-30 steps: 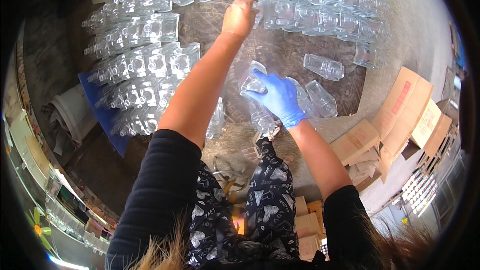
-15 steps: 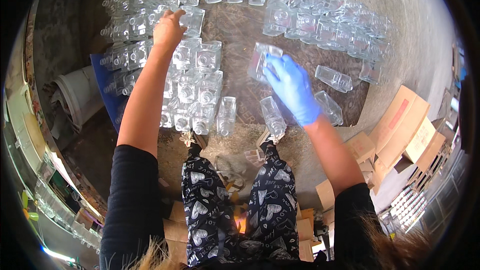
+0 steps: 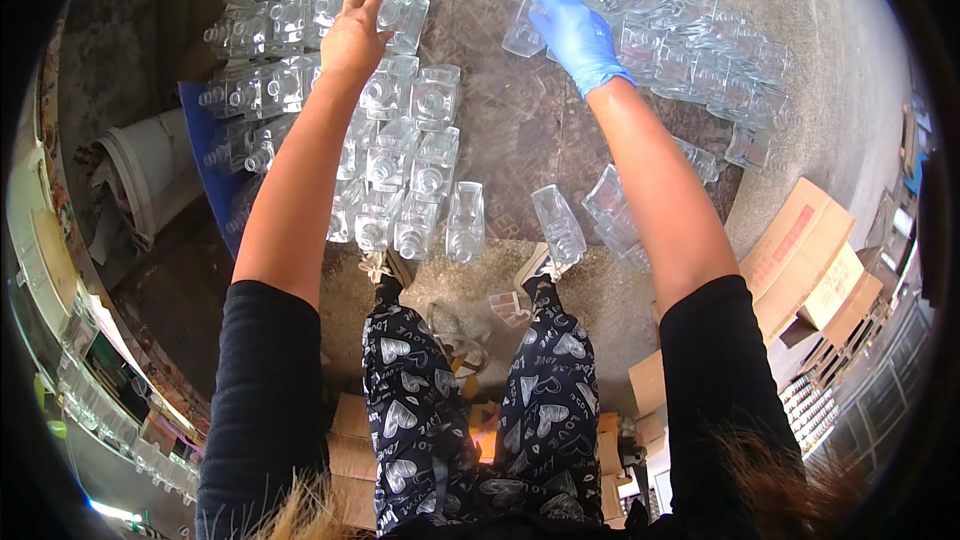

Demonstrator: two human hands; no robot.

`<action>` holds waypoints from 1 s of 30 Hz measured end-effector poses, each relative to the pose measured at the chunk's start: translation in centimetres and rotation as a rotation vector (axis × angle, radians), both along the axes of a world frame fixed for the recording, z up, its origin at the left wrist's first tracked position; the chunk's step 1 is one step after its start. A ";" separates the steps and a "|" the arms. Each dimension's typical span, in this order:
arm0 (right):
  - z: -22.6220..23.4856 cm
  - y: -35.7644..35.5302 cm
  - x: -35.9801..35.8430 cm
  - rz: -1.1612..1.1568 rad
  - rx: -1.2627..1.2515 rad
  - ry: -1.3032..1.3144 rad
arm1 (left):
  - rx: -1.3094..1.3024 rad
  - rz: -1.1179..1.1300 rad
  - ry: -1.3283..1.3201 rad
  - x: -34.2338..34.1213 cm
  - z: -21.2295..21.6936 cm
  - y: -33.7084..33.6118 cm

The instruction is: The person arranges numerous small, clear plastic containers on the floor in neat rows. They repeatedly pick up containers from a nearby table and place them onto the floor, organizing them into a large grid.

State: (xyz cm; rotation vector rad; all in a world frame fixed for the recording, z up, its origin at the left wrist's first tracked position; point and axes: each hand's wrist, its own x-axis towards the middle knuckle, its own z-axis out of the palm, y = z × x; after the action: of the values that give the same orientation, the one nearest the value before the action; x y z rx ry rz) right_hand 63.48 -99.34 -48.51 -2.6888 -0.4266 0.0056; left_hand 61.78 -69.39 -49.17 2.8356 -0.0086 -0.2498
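Note:
My bare left hand (image 3: 353, 38) is at the far left rows, thumb and fingers around the neck end of a clear square glass bottle (image 3: 408, 18). My right hand (image 3: 578, 38), in a blue glove, grips another clear glass bottle (image 3: 523, 35) at the inner end of a far right row. The fingers partly cover that bottle. Both bottles are low among the others on the dark board (image 3: 510, 130). Many similar bottles (image 3: 436, 95) lie in packed rows on the left.
More bottle rows (image 3: 690, 65) fill the right side. Loose bottles lie near the front edge, one (image 3: 558, 225) by my right shoe and another (image 3: 465, 223) further left. Open cardboard boxes (image 3: 800, 240) stand at the right. A blue sheet (image 3: 212, 160) edges the left rows.
My right hand has moved away from me, bringing its bottle from above the middle of the board to the far right row. The left hand stays at the same bottle; the view has shifted slightly.

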 end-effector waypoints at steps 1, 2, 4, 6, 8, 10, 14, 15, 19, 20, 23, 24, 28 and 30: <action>0.8 0.4 -0.7 -0.028 0.013 -0.010 | -0.010 0.015 0.005 -0.4 0.0 0.4; 1.9 0.2 -2.1 -0.036 -0.002 -0.019 | -0.024 0.027 0.009 -0.7 0.0 0.7; 5.1 -0.2 -6.5 -0.007 -0.005 0.004 | -0.124 0.018 -0.016 -0.8 -0.5 1.5; 7.3 -2.0 -12.7 0.066 -0.029 0.144 | -0.189 -0.008 -0.043 -0.5 -1.2 2.3; 8.2 -3.6 -19.4 0.036 -0.046 0.372 | -0.214 -0.060 -0.062 -0.1 -1.8 2.4; 8.5 -5.2 -24.7 0.059 -0.127 0.574 | -0.194 -0.026 -0.092 0.3 -1.4 1.4; 4.8 -6.3 -31.2 0.013 -0.281 0.555 | -0.200 0.027 -0.093 0.5 -1.3 0.4; 3.9 -6.5 -31.9 -0.033 -0.230 0.537 | -0.207 0.042 -0.084 0.7 -1.3 0.0; 3.0 -6.6 -32.3 -0.053 -0.127 0.367 | -0.208 0.043 -0.111 0.9 -2.0 -0.1; 3.9 -6.2 -31.1 -0.064 -0.050 0.338 | -0.216 0.048 -0.114 0.9 -2.0 0.2; 9.2 -3.9 -26.5 -0.057 0.028 0.245 | -0.240 0.042 -0.114 0.9 -2.1 -0.2; 10.9 -3.0 -24.6 -0.039 0.039 0.210 | -0.220 0.035 -0.114 0.9 -2.2 0.1; 16.2 0.8 -15.9 0.194 0.018 -0.026 | -0.119 0.050 -0.104 -0.2 -1.0 1.0; 15.8 2.9 -11.9 0.118 0.126 -0.072 | -0.218 0.113 -0.139 -1.7 1.3 0.5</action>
State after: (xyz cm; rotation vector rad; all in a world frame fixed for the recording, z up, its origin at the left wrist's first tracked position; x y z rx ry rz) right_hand 51.58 -96.45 -32.71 -2.5424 -0.5880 -0.0812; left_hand 60.10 -68.92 -47.91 2.6198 0.0889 -0.0245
